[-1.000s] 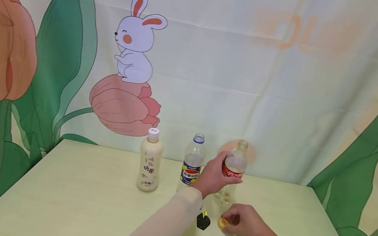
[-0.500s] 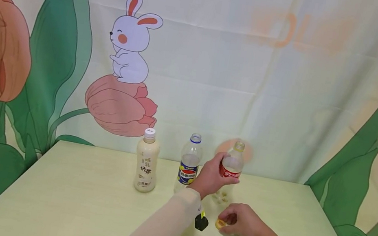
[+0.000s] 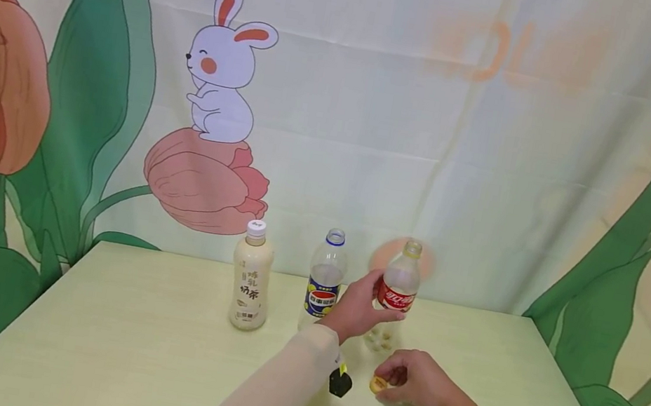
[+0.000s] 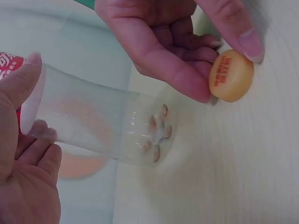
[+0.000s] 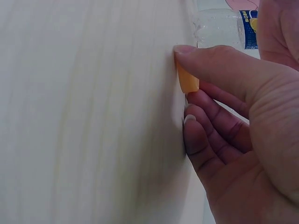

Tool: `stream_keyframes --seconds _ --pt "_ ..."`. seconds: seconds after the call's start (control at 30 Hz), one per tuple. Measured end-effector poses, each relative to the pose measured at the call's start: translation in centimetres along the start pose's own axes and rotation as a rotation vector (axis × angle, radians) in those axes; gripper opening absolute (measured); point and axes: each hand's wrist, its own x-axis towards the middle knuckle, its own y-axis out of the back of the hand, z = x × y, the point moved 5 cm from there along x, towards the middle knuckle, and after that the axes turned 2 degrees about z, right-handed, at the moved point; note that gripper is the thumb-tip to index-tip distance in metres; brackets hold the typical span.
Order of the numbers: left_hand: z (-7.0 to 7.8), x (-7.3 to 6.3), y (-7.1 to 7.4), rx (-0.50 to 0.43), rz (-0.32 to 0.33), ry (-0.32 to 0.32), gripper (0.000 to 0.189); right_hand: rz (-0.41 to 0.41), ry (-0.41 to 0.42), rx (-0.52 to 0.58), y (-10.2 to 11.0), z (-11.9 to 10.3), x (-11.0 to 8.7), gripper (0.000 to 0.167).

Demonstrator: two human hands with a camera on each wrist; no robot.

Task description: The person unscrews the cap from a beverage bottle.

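A clear plastic bottle with a red label (image 3: pixel 396 299) stands on the table, its mouth uncapped. My left hand (image 3: pixel 356 309) grips it around the label, thumb towards me. In front of the bottle, my right hand (image 3: pixel 421 383) pinches a yellow-orange bottle cap (image 3: pixel 378 384) between thumb and finger. Red print shows on the top of the cap (image 4: pixel 231 75) in the left wrist view. The right wrist view has the cap (image 5: pixel 188 80) edge-on, close to the tabletop; whether it touches the wood is hard to tell.
Left of my left hand stands an uncapped clear bottle with a blue label (image 3: pixel 322 298). Further left is a milk tea bottle (image 3: pixel 251 283) with a white cap. Behind the pale wooden table (image 3: pixel 151 332) hangs a printed curtain (image 3: pixel 343 92) with a rabbit and tulips.
The head view has shifted slightly, so everything sits a little further left. My left hand has slid slightly lower on the bottle, showing more of the red label. The right hand keeps its pinch.
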Motion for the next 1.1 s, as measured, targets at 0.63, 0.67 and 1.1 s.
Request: stream_keyframes --seconds 0.63,0.67,1.1 --pt "-1.2 -0.8 1.0 0.004 -0.004 0.006 0.074 0.016 -0.011 0.005 -0.1 -0.2 0.3 0.028" --pt "-1.3 -1.0 1.0 0.012 -0.004 0.011 0.075 0.024 -0.007 0.002 -0.1 -0.2 0.3 0.028" --pt "-1.7 -3.5 1.3 0.056 -0.023 0.068 0.083 0.206 0.063 0.007 1.4 -2.4 -0.2 0.027"
